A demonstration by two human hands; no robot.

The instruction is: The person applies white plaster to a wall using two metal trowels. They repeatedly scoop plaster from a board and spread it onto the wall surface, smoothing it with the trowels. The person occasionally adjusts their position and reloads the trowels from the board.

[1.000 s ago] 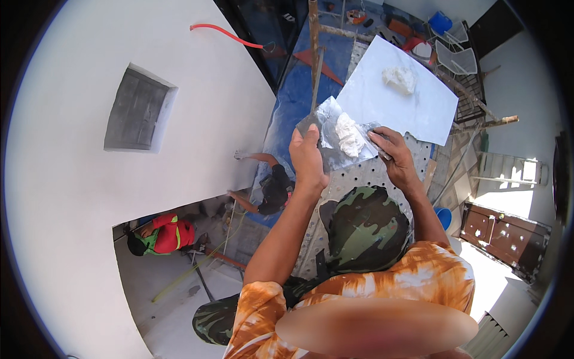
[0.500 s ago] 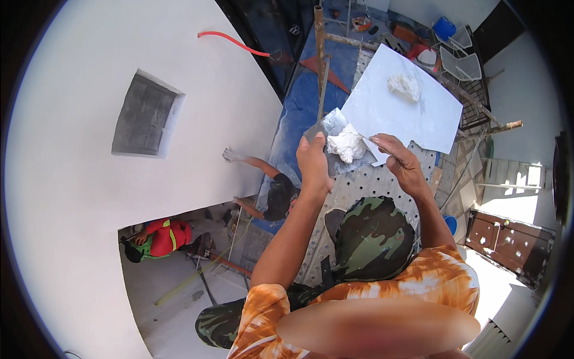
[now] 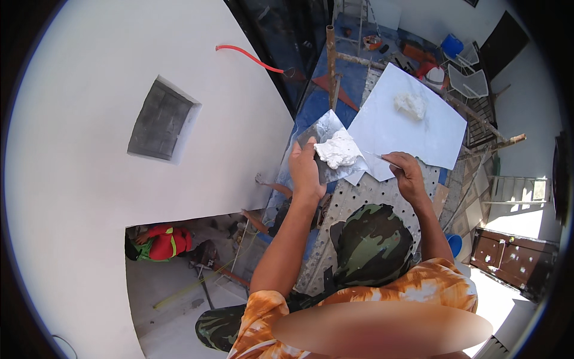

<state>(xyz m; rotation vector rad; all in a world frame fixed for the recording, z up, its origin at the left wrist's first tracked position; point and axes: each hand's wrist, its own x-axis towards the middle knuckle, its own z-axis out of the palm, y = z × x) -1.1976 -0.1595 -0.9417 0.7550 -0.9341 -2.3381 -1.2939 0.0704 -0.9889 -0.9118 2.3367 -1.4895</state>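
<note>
My left hand [image 3: 306, 170] grips a flat metal plate [image 3: 327, 127] from its near left edge, thumb on top. A thick heap of white putty [image 3: 339, 149] lies on the plate. To the right, my right hand [image 3: 409, 175] is closed around a thin putty knife [image 3: 379, 166], whose pale blade points left toward the plate. Its outline is hard to tell from the white board [image 3: 433, 140] behind it. A second lump of putty [image 3: 410, 106] rests on that board.
Under me is a perforated metal scaffold plank [image 3: 353, 206], with rusty scaffold pipes [image 3: 331, 66] beyond it. A white wall [image 3: 221, 149] with a recessed grey opening [image 3: 162, 121] rises at left. Below, one person [image 3: 280, 212] reaches to the wall; another wears a red top [image 3: 170, 239].
The plate with putty has shifted left and tilted, and the putty knife has come away from its right edge. My right hand is lower. The whole view has turned slightly.
</note>
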